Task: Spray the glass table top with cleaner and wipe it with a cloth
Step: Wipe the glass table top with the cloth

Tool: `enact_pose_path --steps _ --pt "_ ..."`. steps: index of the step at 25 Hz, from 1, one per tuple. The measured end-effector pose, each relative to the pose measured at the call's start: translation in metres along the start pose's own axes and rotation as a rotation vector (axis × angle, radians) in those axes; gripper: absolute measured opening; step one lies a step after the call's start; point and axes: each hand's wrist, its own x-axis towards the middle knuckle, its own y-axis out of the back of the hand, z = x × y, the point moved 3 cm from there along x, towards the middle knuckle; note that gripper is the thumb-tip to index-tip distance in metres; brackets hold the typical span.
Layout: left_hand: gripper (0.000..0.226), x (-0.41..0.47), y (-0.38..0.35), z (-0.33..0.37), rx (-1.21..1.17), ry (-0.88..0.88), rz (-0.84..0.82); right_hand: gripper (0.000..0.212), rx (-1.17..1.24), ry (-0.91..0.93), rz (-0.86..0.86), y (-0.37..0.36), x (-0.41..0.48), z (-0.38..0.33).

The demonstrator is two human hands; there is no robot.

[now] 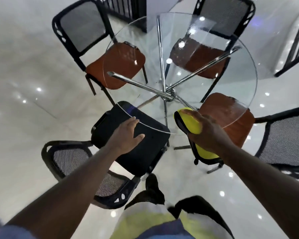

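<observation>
The left hand (128, 133) lay released, fingers spread on the near rim of the glass tabletop (205, 80). The right hand (204, 128) covered a yellow cloth (190, 121) at the near right edge; whether it was pressing or grasping, I could not tell. Weight on that overhanging rim could tip the glass, and the bare palm would likely smear it.

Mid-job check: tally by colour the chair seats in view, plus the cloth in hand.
Brown seats: 3 (far left, far right, near right)
Black seat: 1
Yellow cloth: 1
Total: 5
</observation>
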Motion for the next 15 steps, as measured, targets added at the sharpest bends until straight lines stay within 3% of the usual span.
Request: enact_pose_path --steps 7,10,15 --pt "0.092 0.053 -0.045 0.0 0.074 0.168 -0.11 0.082 -0.061 0.166 -0.225 -0.039 0.114 -0.001" --pt "0.101 0.064 -0.07 0.006 0.211 0.262 -0.127 0.086 -0.458 0.357 -0.161 -0.077 0.156 0.018" --pt "0.108 0.063 -0.088 0.016 0.248 0.372 -0.051 0.069 -0.367 0.589 -0.079 -0.121 0.165 0.049"
